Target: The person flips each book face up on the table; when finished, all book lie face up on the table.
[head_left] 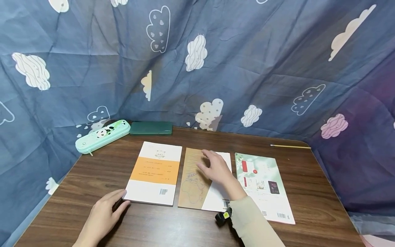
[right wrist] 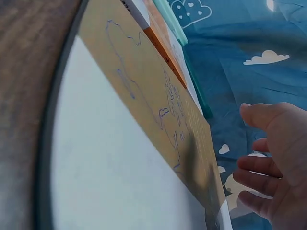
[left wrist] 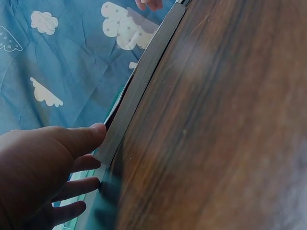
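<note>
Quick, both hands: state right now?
Left hand: open, at a corner of the orange-and-white book.
Right hand: open, empty, above the brown-and-white book.

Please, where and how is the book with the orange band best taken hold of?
I would grip the orange-banded book by its left edge, coming from the left, thumb on top, fingers below. It lies flat, its right edge close to the brown-and-white book, so the left likely leaves more room. The left hand is at its near left corner.
</note>
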The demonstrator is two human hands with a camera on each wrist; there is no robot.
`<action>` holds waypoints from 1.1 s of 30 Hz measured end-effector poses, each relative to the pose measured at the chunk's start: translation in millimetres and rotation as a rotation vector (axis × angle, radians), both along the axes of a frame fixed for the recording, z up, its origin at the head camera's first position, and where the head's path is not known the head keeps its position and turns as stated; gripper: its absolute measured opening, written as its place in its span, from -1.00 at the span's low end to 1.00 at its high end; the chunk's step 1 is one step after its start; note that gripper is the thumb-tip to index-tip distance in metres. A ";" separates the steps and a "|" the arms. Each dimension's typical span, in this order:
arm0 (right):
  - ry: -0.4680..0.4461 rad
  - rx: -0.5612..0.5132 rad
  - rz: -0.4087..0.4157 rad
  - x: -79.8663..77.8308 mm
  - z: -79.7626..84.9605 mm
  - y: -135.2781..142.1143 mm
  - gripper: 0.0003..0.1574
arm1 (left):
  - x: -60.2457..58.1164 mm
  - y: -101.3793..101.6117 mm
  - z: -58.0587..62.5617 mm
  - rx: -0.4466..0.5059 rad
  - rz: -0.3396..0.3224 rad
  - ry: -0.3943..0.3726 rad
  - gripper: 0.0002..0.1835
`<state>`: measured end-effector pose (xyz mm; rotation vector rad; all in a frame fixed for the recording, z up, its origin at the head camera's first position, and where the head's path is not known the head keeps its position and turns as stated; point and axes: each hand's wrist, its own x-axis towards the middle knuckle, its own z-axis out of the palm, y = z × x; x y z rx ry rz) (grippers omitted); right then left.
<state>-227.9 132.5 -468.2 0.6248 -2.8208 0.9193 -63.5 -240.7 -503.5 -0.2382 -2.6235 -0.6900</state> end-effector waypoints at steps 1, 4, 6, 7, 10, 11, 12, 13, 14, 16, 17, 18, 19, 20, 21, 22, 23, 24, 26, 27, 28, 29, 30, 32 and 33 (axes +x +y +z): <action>-0.003 0.000 0.004 -2.1 -0.2 -1.5 -0.26 | 0.0 -0.1 -0.2 -0.002 0.002 -0.001 -0.58; -0.016 -0.005 0.018 -8.1 -0.9 -5.5 -0.26 | -0.4 -0.2 -0.7 0.000 0.000 0.004 -0.60; -0.025 -0.015 0.027 -12.1 -2.1 -7.8 -0.26 | -0.9 0.3 -0.6 -0.002 -0.001 0.005 -0.61; -0.027 -0.019 0.030 -14.0 -2.9 -8.8 -0.27 | -1.1 0.5 -0.6 -0.006 0.000 0.005 -0.61; -0.027 -0.033 0.040 -19.6 -4.9 -11.2 -0.29 | -1.6 1.1 -0.4 -0.007 -0.002 -0.007 -0.63; -0.029 -0.036 0.042 -21.4 -5.5 -12.0 -0.29 | -1.9 1.3 -0.2 -0.007 -0.002 -0.011 -0.63; -0.028 -0.040 0.045 -23.2 -6.3 -12.7 -0.30 | -2.3 1.4 0.0 -0.005 -0.002 -0.016 -0.63; -0.031 -0.042 0.047 -24.9 -6.7 -13.4 -0.30 | -2.6 1.5 0.2 -0.001 -0.002 -0.019 -0.64; -0.036 -0.047 0.048 -26.5 -7.1 -14.1 -0.30 | -2.9 1.6 0.5 0.002 -0.002 -0.022 -0.64; -0.044 -0.045 0.051 -30.0 -9.1 -15.9 -0.31 | -3.5 1.7 1.1 0.008 -0.001 -0.023 -0.65; -0.046 -0.042 0.051 -31.8 -10.5 -16.8 -0.31 | -3.6 1.5 1.0 0.010 -0.002 -0.022 -0.65; -0.050 -0.042 0.052 -33.4 -11.4 -17.8 -0.31 | -3.7 1.3 0.9 0.011 -0.002 -0.020 -0.66; -0.052 -0.040 0.053 -35.1 -12.5 -19.0 -0.32 | -3.5 1.1 0.8 0.012 -0.002 -0.017 -0.66; -0.055 -0.040 0.052 -36.4 -12.9 -19.6 -0.33 | -3.6 1.1 0.8 0.011 -0.002 -0.013 -0.66; -0.056 -0.041 0.052 -37.7 -13.2 -20.4 -0.34 | -3.7 1.1 0.7 0.011 -0.003 -0.007 -0.66; -0.058 -0.043 0.051 -38.9 -13.3 -21.2 -0.34 | -3.8 1.1 0.5 0.009 -0.003 0.001 -0.66; -0.061 -0.045 0.050 -40.2 -13.2 -22.1 -0.35 | -3.7 1.1 0.3 0.008 -0.003 0.008 -0.66; -0.066 -0.045 0.050 -41.3 -12.9 -23.1 -0.35 | -3.7 1.0 0.1 0.007 -0.003 0.016 -0.66; -0.067 -0.041 0.053 -43.9 -12.8 -24.9 -0.36 | -3.5 0.8 -0.7 0.004 -0.004 0.030 -0.66; -0.066 -0.039 0.056 -45.4 -13.1 -25.8 -0.35 | -3.4 0.8 -1.0 0.002 -0.006 0.036 -0.66; -0.064 -0.033 0.059 -46.8 -13.5 -26.6 -0.35 | -3.2 0.9 -1.3 0.001 -0.006 0.041 -0.66; -0.063 -0.029 0.065 -48.0 -13.3 -27.5 -0.35 | -3.1 1.1 -1.2 0.001 -0.006 0.040 -0.66; -0.061 -0.025 0.070 -49.2 -13.5 -28.3 -0.34 | -3.2 1.3 -1.3 0.000 -0.006 0.040 -0.66; -0.052 -0.016 0.083 -51.6 -14.0 -29.4 -0.33 | -3.3 1.8 -1.2 0.000 -0.007 0.042 -0.66; -0.050 -0.017 0.090 -52.7 -13.9 -30.2 -0.33 | -3.4 1.9 -1.1 0.000 -0.008 0.045 -0.66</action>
